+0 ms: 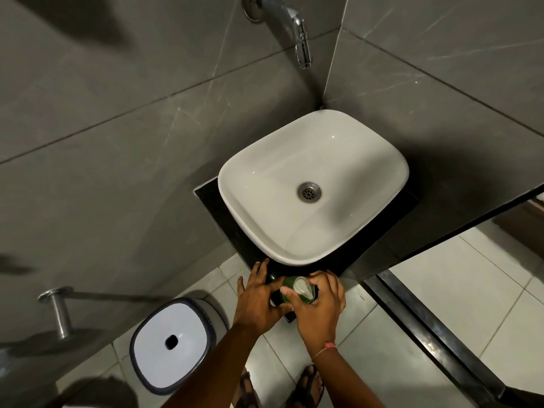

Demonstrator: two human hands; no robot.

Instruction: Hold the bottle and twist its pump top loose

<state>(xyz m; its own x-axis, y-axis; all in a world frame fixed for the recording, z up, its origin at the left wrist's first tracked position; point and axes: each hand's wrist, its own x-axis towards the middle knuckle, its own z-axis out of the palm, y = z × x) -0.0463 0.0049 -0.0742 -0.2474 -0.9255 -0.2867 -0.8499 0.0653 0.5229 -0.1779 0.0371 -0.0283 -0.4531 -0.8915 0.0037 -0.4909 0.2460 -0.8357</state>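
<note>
A green bottle (288, 285) with a white pump top (303, 288) stands on the front corner of the black counter (212, 198), just before the white basin (244, 172). My right hand (319, 307) grips the bottle, fingers curled round it and thumb beside the pump top. My left hand (259, 298) lies to the bottle's left with fingers spread and straight, fingertips near the basin's front rim, thumb close to the bottle. A thin pink band circles my right wrist.
A chrome tap (297, 28) juts from the grey tiled wall above the basin; its drain (309, 192) is bare. A white bin with dark rim (170, 346) stands on the floor at left, under a chrome rail (59, 310). Sandalled feet show at bottom.
</note>
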